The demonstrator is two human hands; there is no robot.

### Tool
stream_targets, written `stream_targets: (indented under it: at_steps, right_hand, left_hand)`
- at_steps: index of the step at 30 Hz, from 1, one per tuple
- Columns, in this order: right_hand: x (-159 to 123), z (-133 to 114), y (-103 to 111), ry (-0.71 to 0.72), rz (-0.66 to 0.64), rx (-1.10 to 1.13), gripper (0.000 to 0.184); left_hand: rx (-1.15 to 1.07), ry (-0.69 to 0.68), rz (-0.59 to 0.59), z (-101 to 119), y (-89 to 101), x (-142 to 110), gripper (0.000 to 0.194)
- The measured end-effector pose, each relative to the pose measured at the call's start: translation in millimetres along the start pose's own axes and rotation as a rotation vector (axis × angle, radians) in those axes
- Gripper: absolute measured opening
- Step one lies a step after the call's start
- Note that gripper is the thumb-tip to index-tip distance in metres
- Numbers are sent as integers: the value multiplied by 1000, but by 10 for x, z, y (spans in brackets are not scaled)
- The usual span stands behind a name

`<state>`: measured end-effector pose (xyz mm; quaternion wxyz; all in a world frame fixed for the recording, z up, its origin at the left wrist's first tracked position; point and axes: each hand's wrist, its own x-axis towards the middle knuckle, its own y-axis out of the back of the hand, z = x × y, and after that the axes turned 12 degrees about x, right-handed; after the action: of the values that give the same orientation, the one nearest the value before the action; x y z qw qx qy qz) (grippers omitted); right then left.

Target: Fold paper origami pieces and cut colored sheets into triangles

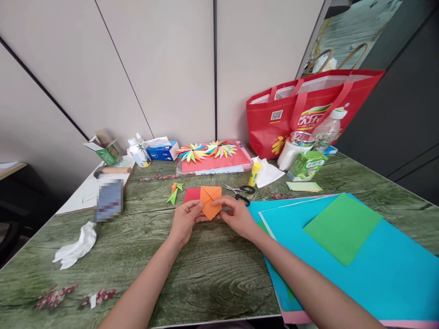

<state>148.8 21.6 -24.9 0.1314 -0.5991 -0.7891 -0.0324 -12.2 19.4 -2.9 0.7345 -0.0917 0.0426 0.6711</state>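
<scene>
Both my hands hold a folded orange paper [210,201] just above the green wood-grain table [192,265]. My left hand [185,220] pinches its left edge, fingers closed. My right hand [236,215] pinches its right edge with thumb and fingers. The paper's top corners are folded in and its lower end comes to a point. A red paper square [191,195] lies flat right behind it. Two small folded pieces, one green [172,197] and one orange and green [176,186], lie to the left of the red square.
Scissors [241,192] and a yellow glue stick [254,173] lie behind my right hand. Large blue sheets [384,269] with a green sheet [343,226] cover the right. Paper stars [206,151] on red paper, a tissue box [163,150], a red bag [308,109] stand behind. Crumpled tissue [77,246] lies left.
</scene>
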Motion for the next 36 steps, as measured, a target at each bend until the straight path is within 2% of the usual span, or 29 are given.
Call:
stream_targets:
  at_steps: [6,12,18,22,30,36]
  right_hand:
    - [4,-50,-14,-11,34,-74,19]
    - [8,-58,-11,47,100,-154,12]
    - [0,-82,-36,41,203,-132,15]
    - [5,-73,-43,-1,235,-22,16]
    - [4,-66,-27,95,116,-12,11]
    - [-2,-84,-43,96,179,-61,13]
  left_hand:
    - [-29,4,-13,-8,-9,-2,26]
    - [-43,9,-66,-24,-9,-7,26]
    - [-28,9,-151,-14,-24,-18,29]
    - [-70,1,-90,-10,-26,-13,27]
    - [-139,38,-18,-12,5,8,23]
    - [-143,37,-41,-21,-2,9,23]
